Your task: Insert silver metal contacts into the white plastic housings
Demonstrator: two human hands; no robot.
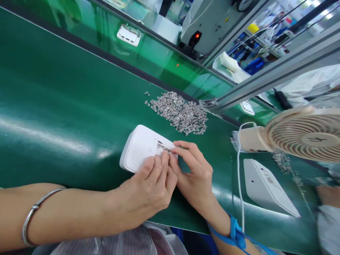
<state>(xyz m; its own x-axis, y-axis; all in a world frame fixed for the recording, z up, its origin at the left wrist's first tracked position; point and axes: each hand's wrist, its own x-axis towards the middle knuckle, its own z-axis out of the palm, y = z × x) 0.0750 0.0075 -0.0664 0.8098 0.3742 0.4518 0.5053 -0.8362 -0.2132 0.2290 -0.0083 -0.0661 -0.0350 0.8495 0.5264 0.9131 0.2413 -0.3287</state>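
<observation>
A white plastic housing lies on the green bench, with a slot, a cluster of small holes and a recess holding small metal parts. My left hand has its fingers curled together over the housing's near side, tips at the recess; whatever they pinch is hidden. My right hand touches the housing's right end, thumb and fingertips close together by the recess. Its fingertips are too close to the left ones to tell what lies between them. Beyond the housing is a pile of small metal pieces.
At the right stand a beige fan with a white cable and another white housing. Another person's sleeve shows at the right edge. Behind the bench's dark edge, a white unit sits on a green surface.
</observation>
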